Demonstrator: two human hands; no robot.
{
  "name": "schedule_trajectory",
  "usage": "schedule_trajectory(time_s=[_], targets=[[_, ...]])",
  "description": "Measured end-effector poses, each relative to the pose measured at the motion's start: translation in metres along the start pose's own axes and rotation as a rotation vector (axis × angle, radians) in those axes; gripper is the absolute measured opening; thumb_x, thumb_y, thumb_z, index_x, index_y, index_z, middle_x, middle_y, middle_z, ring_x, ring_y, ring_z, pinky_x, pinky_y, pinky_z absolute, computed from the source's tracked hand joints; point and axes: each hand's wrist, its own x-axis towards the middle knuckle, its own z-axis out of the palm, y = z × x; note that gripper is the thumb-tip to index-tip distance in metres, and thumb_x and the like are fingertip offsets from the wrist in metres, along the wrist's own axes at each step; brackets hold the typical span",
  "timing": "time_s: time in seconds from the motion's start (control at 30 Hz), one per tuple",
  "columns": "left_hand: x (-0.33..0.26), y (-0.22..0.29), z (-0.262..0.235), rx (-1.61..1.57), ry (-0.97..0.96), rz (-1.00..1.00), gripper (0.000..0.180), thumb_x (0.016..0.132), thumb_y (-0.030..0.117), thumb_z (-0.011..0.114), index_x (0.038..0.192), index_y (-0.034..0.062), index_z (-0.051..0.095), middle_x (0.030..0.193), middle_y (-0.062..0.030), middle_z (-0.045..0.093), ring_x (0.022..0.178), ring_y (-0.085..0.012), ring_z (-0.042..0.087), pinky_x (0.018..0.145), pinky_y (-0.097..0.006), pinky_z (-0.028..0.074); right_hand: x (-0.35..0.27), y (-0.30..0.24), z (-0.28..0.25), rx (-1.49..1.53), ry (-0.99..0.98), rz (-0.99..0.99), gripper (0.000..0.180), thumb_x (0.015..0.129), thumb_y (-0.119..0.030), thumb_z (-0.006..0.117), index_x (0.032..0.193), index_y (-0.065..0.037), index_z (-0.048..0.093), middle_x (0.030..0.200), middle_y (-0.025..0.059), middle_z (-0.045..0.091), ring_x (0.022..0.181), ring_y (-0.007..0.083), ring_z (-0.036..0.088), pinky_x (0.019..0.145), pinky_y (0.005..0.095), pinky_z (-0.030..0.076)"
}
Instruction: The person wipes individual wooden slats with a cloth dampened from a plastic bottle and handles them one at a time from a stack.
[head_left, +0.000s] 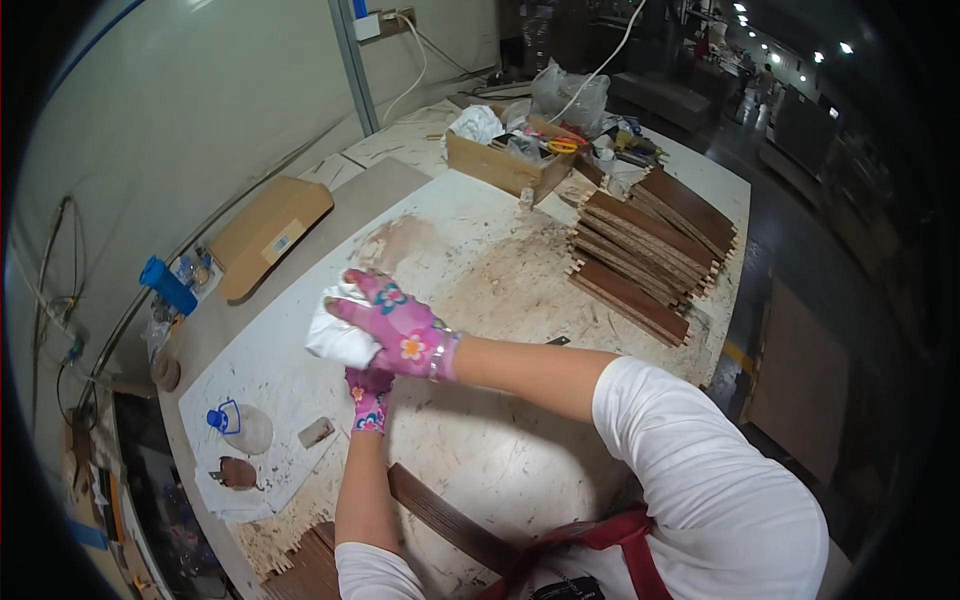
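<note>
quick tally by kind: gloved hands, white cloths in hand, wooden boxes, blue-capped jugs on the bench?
Gloved hands: 2 (left hand, right hand)
White cloth held in both hands: 1
Open wooden box at the far end: 1
Clear jug with blue cap: 1
Total: 5

Single head-worn fisheye, looking steeply down, close over worktable (480,250); far table end toward 1 o'clock.

Pink floral cloth gloves (400,325) press a crumpled white rag (335,335) — soft, matt. The tabletop (520,450) is raw, rough, glue-smeared board; the stacked dark slats (640,250) are smooth wood.
</note>
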Motion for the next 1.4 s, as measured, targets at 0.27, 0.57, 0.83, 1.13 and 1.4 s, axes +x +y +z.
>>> schedule_trajectory(time_s=[0.27, 0.57, 0.83, 1.13, 1.4], targets=[[-0.037, 0.125, -0.011, 0.754, -0.094, 0.092, 0.061, 0.065, 0.017, 0.073, 0.124, 0.0121, 0.055, 0.107, -0.0116, 0.058, 0.102, -0.0309, 0.055, 0.09, -0.042, 0.045, -0.111, 0.023, -0.047, 1.528, 0.424, 0.851, 0.029, 0.097, -0.026, 0.053, 0.119, -0.008, 0.056, 0.102, 0.0031, 0.064, 0.091, 0.0119, 0.062, 0.08, 0.0297, 0.052], [-0.068, 0.222, -0.071, 1.321, -0.246, 0.434, 0.061, 0.063, 0.009, 0.068, 0.123, 0.0173, 0.059, 0.096, -0.0076, 0.057, 0.096, -0.0282, 0.054, 0.08, -0.042, 0.044, -0.173, -0.003, -0.05, 2.192, 0.23, 1.025, 0.056, 0.098, -0.041, 0.044, 0.139, -0.004, 0.039, 0.138, 0.016, 0.048, 0.125, 0.0337, 0.047, 0.108, 0.0478, 0.035], [-0.112, 0.241, -0.099, 1.445, -0.164, 0.475, 0.04, 0.074, 0.005, 0.058, 0.112, 0.0162, 0.061, 0.09, -0.008, 0.059, 0.087, -0.027, 0.058, 0.071, -0.039, 0.045, -0.195, -0.05, -0.022, 2.112, 0.117, 1.291, 0.055, 0.098, -0.041, 0.045, 0.138, -0.004, 0.041, 0.135, 0.0148, 0.051, 0.123, 0.032, 0.05, 0.108, 0.046, 0.037], [-0.123, 0.252, -0.115, 1.515, -0.287, 0.488, 0.04, 0.074, 0.006, 0.058, 0.113, 0.0148, 0.061, 0.093, -0.0087, 0.059, 0.092, -0.0287, 0.057, 0.076, -0.039, 0.047, -0.201, -0.056, -0.02, 2.21, 0.0, 1.172, 0.058, 0.097, -0.042, 0.044, 0.136, 0.001, 0.041, 0.134, 0.019, 0.051, 0.122, 0.035, 0.051, 0.106, 0.0471, 0.038], [-0.119, 0.249, -0.103, 1.451, -0.327, 0.549, 0.042, 0.074, 0.005, 0.057, 0.114, 0.0156, 0.06, 0.095, -0.0086, 0.058, 0.095, -0.0292, 0.056, 0.077, -0.041, 0.046, -0.218, -0.054, -0.027, 2.134, 0.015, 1.225, 0.056, 0.098, -0.041, 0.042, 0.136, 0.0, 0.041, 0.135, 0.0183, 0.05, 0.123, 0.0346, 0.049, 0.108, 0.0476, 0.035]])
